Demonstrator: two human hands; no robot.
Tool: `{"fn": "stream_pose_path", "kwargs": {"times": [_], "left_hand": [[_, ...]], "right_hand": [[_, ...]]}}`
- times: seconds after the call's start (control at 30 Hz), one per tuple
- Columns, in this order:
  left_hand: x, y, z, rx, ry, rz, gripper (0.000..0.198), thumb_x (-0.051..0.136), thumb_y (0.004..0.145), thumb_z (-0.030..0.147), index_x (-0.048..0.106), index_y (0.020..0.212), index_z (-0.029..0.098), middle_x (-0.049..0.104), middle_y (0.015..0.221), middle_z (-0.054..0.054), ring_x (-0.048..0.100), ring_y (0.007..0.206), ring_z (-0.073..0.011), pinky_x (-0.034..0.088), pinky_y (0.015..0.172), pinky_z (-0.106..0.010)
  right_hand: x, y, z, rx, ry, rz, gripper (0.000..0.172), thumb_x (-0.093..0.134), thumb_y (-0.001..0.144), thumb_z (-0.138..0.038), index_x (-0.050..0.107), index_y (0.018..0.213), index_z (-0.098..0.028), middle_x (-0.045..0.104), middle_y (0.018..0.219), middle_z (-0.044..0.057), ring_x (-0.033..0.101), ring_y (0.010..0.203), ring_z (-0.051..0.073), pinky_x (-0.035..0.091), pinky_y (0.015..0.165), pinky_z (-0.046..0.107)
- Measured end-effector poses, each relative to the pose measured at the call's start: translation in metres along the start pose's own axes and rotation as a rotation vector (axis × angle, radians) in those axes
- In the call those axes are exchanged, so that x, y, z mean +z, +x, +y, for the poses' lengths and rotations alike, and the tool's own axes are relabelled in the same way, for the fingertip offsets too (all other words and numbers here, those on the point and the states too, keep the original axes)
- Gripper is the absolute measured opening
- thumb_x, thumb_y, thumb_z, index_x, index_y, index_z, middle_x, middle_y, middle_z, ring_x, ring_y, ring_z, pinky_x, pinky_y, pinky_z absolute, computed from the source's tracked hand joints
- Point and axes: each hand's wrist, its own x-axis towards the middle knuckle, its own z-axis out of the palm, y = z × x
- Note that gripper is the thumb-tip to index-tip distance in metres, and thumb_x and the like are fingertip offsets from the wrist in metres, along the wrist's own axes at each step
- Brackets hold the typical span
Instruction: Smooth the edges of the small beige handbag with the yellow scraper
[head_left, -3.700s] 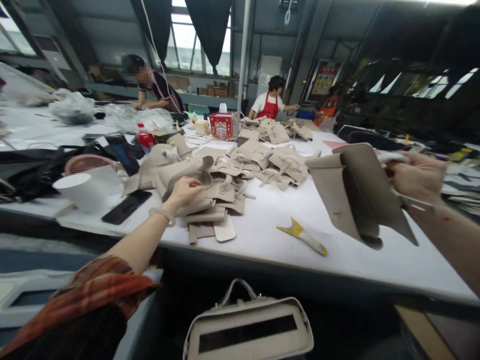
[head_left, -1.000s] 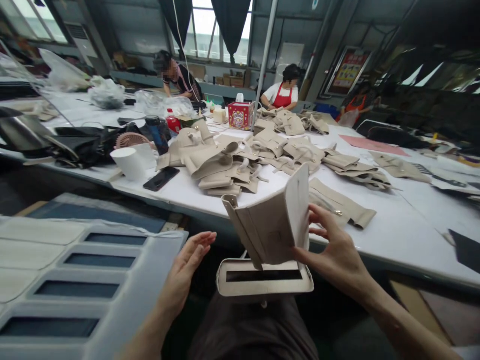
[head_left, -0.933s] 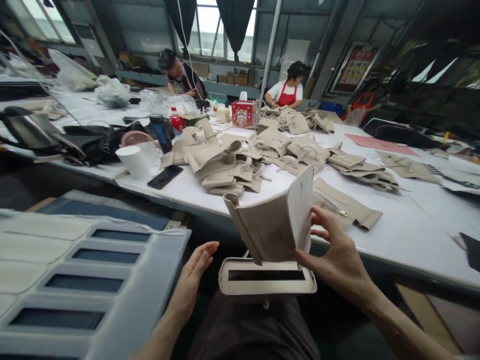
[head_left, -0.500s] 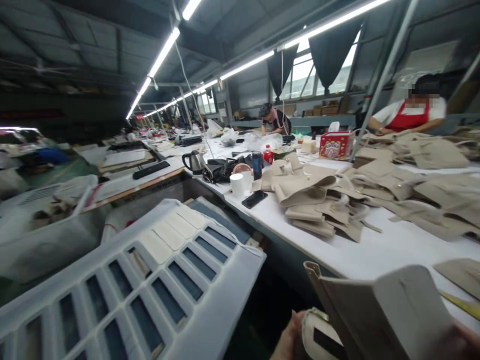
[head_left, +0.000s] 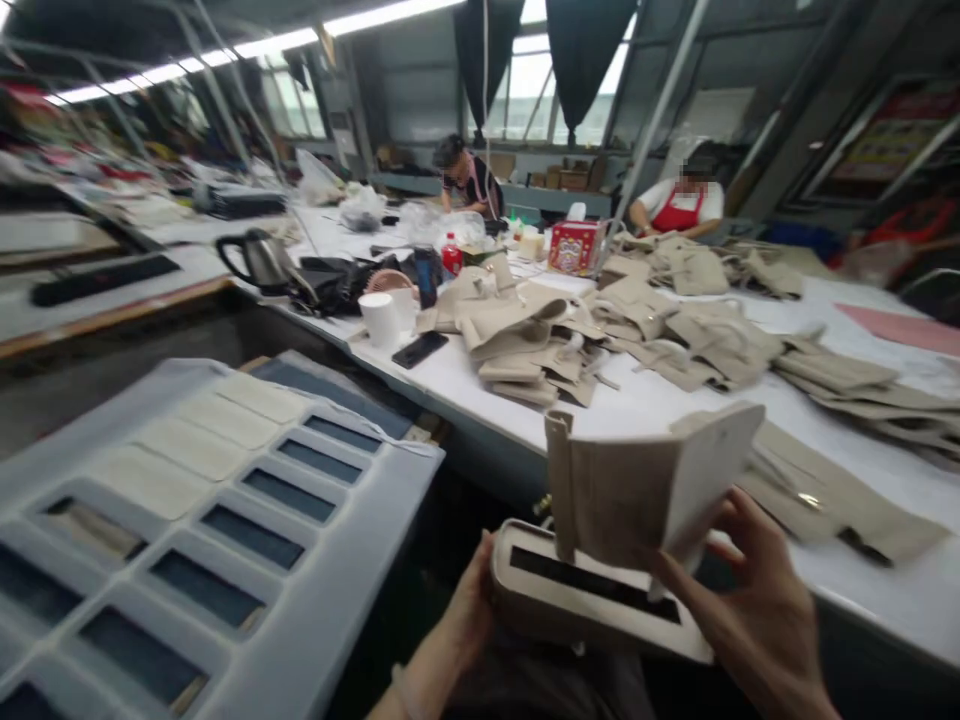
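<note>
In the lower middle I hold a half-made beige bag [head_left: 600,640]. Its long rounded panel carries a dark strip [head_left: 592,585], and a folded beige flap [head_left: 622,490] with a pale inner side stands up from it. My left hand [head_left: 472,600] is closed round the panel's left end. On the other side my right hand [head_left: 772,600] grips the flap near its lower right edge, thumb in front and fingers behind. Beyond it, a flat beige bag piece [head_left: 855,500] with a metal fitting lies on the white table [head_left: 510,400].
At my left is a pale slotted tray [head_left: 360,540], with cream panels [head_left: 191,430] on its far part. A phone [head_left: 420,349], a white cup [head_left: 381,320], a kettle [head_left: 262,260] and heaped beige pieces [head_left: 517,330] occupy the table. Two people work farther back.
My view has swung right and down, bringing both hands and more of the bag into sight. The bag's long panel with the dark strip now shows fully, the flap upright above it.
</note>
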Motion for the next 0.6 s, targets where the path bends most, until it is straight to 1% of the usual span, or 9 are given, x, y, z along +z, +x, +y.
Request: {"fn": "stream_pose_path", "kwargs": {"times": [0.07, 0.1, 0.2, 0.3, 0.37, 0.47, 0.53, 0.6], "left_hand": [[-0.004, 0.004, 0.001, 0.006, 0.049, 0.101, 0.075, 0.061, 0.082, 0.069, 0.059, 0.129, 0.011, 0.066, 0.123, -0.017, 0.046, 0.13, -0.0396, 0.031, 0.112, -0.05], [-0.006, 0.005, 0.001, -0.008, 0.066, 0.118, 0.075, 0.06, 0.083, 0.069, 0.056, 0.131, 0.012, 0.065, 0.124, -0.016, 0.046, 0.13, -0.0395, 0.03, 0.113, -0.051], [-0.007, 0.003, 0.003, -0.043, 0.084, 0.136, 0.075, 0.057, 0.085, 0.069, 0.053, 0.136, 0.015, 0.065, 0.124, -0.015, 0.046, 0.13, -0.0393, 0.031, 0.112, -0.052], [0.0, -0.001, 0.005, -0.053, 0.062, 0.123, 0.071, 0.054, 0.088, 0.068, 0.052, 0.137, 0.017, 0.064, 0.127, -0.013, 0.047, 0.13, -0.0385, 0.034, 0.11, -0.051], [0.003, -0.001, 0.006, -0.043, 0.056, 0.12, 0.07, 0.054, 0.088, 0.068, 0.052, 0.136, 0.017, 0.062, 0.131, -0.013, 0.046, 0.132, -0.0376, 0.036, 0.109, -0.049], [0.004, 0.001, 0.006, -0.018, 0.099, 0.208, 0.069, 0.057, 0.086, 0.068, 0.054, 0.134, 0.018, 0.063, 0.129, -0.011, 0.043, 0.134, -0.0369, 0.038, 0.106, -0.047], [0.004, 0.002, 0.006, -0.026, 0.115, 0.243, 0.07, 0.058, 0.085, 0.069, 0.055, 0.133, 0.019, 0.064, 0.127, -0.011, 0.044, 0.133, -0.0375, 0.039, 0.104, -0.047], [0.005, 0.001, 0.006, -0.033, 0.108, 0.228, 0.068, 0.058, 0.085, 0.069, 0.056, 0.132, 0.02, 0.064, 0.128, -0.01, 0.046, 0.132, -0.0376, 0.041, 0.102, -0.046]], "right_hand": [[0.003, 0.002, -0.011, 0.012, -0.056, -0.005, 0.086, 0.08, 0.07, -0.046, 0.042, 0.144, -0.023, 0.06, 0.12, 0.012, 0.061, 0.102, 0.029, 0.06, 0.079, 0.047], [0.005, 0.003, -0.013, -0.01, -0.084, -0.008, 0.085, 0.08, 0.072, -0.045, 0.041, 0.144, -0.023, 0.06, 0.123, 0.012, 0.06, 0.104, 0.029, 0.06, 0.079, 0.046], [0.009, 0.003, -0.016, -0.12, -0.185, -0.064, 0.083, 0.077, 0.075, -0.039, 0.038, 0.146, -0.023, 0.056, 0.13, 0.014, 0.059, 0.11, 0.03, 0.059, 0.083, 0.046], [0.008, 0.001, -0.017, -0.157, -0.221, -0.131, 0.08, 0.074, 0.078, -0.035, 0.035, 0.147, -0.022, 0.055, 0.132, 0.015, 0.058, 0.112, 0.031, 0.057, 0.087, 0.048], [0.006, 0.001, -0.019, -0.135, -0.196, -0.112, 0.08, 0.074, 0.078, -0.035, 0.035, 0.147, -0.022, 0.055, 0.132, 0.014, 0.058, 0.112, 0.031, 0.058, 0.085, 0.046], [0.005, 0.001, -0.018, -0.141, -0.195, -0.088, 0.082, 0.075, 0.078, -0.035, 0.035, 0.148, -0.021, 0.055, 0.132, 0.015, 0.059, 0.111, 0.031, 0.058, 0.083, 0.044], [0.005, -0.001, -0.014, -0.189, -0.246, -0.128, 0.083, 0.074, 0.079, -0.035, 0.033, 0.149, -0.019, 0.054, 0.133, 0.016, 0.058, 0.113, 0.031, 0.057, 0.085, 0.043], [0.004, -0.004, -0.008, -0.241, -0.31, -0.204, 0.082, 0.071, 0.081, -0.033, 0.029, 0.15, -0.017, 0.053, 0.134, 0.016, 0.058, 0.115, 0.031, 0.057, 0.088, 0.042]]}}
